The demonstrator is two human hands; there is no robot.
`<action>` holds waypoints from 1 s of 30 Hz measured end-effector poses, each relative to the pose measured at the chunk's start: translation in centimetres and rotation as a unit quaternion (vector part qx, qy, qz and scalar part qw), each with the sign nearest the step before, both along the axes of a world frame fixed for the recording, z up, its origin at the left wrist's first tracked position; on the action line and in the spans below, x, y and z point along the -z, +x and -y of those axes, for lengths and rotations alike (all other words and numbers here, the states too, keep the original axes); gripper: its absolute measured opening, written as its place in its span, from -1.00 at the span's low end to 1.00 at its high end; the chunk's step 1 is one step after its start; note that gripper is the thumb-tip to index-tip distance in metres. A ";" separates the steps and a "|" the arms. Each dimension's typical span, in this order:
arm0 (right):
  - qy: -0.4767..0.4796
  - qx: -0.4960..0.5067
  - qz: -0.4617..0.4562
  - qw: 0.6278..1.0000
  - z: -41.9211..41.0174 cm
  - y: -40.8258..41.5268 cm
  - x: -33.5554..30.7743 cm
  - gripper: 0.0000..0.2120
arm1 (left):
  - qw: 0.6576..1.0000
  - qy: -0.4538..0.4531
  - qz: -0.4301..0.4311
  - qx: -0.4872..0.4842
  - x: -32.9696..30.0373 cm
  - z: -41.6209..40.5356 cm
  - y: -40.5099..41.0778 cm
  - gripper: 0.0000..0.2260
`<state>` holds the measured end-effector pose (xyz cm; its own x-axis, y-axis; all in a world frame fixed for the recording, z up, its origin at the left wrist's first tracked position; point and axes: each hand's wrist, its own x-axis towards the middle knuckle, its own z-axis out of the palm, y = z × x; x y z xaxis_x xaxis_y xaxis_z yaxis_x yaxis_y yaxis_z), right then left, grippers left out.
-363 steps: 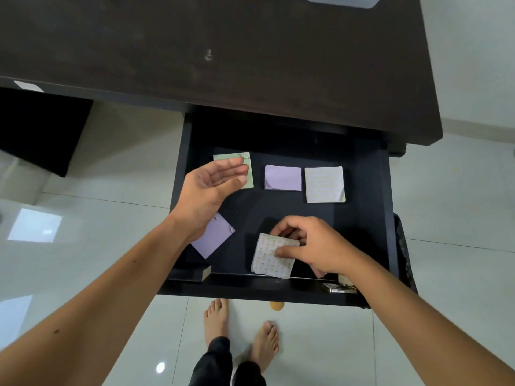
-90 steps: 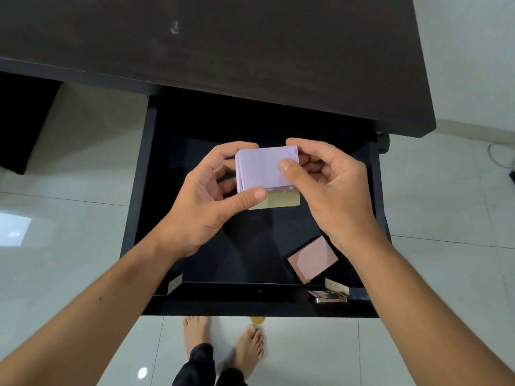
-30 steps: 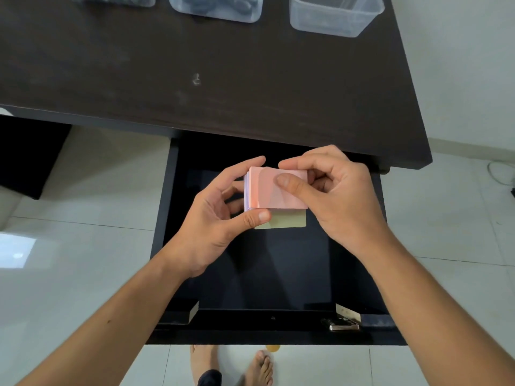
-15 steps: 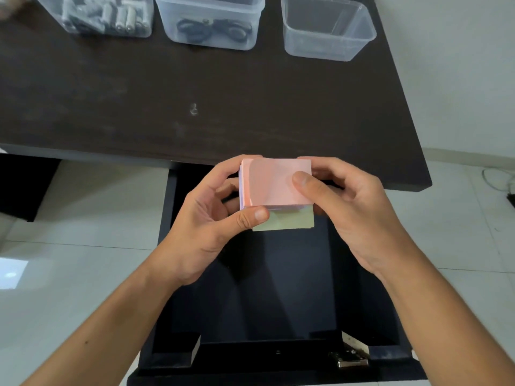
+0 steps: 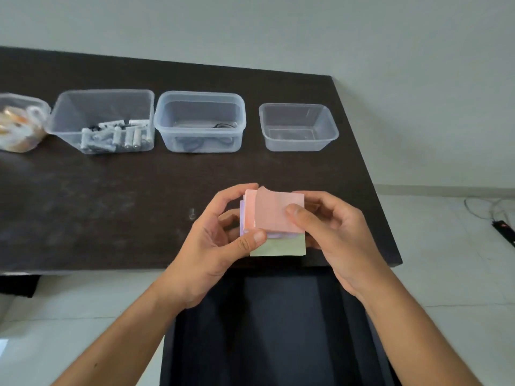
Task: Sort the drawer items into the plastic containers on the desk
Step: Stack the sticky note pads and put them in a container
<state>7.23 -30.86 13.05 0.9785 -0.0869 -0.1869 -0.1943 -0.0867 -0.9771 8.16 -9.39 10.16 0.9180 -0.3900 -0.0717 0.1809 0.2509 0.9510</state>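
You are facing a plain pale wall (image 5: 306, 32) beyond the dark wooden surface (image 5: 111, 196). Glossy white floor tiles (image 5: 451, 246) are reflecting light, and a power strip (image 5: 504, 229) with cables is lying far right.

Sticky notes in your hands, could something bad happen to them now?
Maybe. The stack of sticky notes is uneven, with the green pad sticking out below, so pads might slip from the left hand and right hand. The top pink sheet curls and could crease. The empty container is small, so edges may catch.
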 end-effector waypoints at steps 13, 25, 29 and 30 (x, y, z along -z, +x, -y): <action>-0.008 0.055 -0.005 0.998 4.0 11.1 -2.1 -0.28 | 0.996 0.057 -0.039 -0.052 -4.2 5.3 11.5 -0.46; -0.021 0.066 -0.003 0.998 6.4 21.0 -3.0 -0.82 | 0.983 0.155 -0.022 -0.099 -4.9 10.2 20.9 -0.75; -0.053 0.037 0.001 0.998 6.8 23.2 -2.1 -0.85 | 0.977 0.180 -0.036 -0.106 -3.8 11.1 23.0 -0.77; -0.060 0.031 -0.008 0.998 6.9 23.7 -1.7 -0.80 | 0.975 0.188 -0.042 -0.109 -3.4 11.3 23.4 -0.79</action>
